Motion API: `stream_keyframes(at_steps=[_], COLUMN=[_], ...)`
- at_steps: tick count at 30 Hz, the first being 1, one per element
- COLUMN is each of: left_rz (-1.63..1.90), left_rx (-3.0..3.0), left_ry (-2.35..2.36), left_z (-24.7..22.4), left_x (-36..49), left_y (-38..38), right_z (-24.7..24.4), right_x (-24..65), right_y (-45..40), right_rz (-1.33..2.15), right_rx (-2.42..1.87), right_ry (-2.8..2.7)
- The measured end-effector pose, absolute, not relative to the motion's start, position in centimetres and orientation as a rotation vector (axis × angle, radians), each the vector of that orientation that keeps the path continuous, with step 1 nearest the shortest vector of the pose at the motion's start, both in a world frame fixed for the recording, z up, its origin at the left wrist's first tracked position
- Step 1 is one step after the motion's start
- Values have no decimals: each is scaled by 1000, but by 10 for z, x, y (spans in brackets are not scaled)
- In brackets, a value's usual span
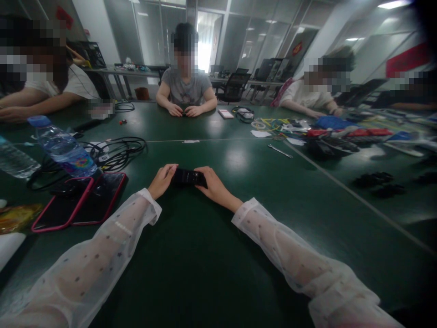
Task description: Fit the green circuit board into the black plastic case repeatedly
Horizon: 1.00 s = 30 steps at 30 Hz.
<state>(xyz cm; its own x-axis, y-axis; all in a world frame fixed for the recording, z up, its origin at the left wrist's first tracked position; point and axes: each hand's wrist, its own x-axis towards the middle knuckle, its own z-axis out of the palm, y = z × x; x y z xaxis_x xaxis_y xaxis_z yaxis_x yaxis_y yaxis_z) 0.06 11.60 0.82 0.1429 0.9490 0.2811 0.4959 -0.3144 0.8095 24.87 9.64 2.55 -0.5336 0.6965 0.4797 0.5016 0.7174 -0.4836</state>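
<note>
A small black device (186, 177) with faint white marks on its face lies between my two hands, just above the green table (191, 255). My left hand (163, 181) grips its left end, thumb on top. At the right end, my right hand (215, 187) holds it with the fingers curled around the edge. Both hands are closed on the device. Sheer white sleeves with dark dots cover my forearms.
Left of my hands are phones with red edges (118, 191), a blue-capped bottle (64, 150) and coiled black cables (128, 148). A wrench (280, 151) and a heap of cables and bags (337, 132) lie to the right. Several people sit around the table.
</note>
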Motion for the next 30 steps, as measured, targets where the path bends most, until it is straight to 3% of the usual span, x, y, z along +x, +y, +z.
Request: stream_keyframes(at_steps=[7, 17, 30], left_rz=[1041, 1027, 962], left_rx=[1941, 1854, 1800], left_ry=[1347, 1289, 1262], left_z=[10, 9, 9], left_x=[1, 1, 0], left_y=[117, 117, 114], right_z=[26, 23, 28], right_x=[247, 256, 256], right_y=[96, 110, 107], right_rz=[462, 1160, 1198], right_rx=[-898, -964, -1021], right_ry=[-2243, -1877, -1739])
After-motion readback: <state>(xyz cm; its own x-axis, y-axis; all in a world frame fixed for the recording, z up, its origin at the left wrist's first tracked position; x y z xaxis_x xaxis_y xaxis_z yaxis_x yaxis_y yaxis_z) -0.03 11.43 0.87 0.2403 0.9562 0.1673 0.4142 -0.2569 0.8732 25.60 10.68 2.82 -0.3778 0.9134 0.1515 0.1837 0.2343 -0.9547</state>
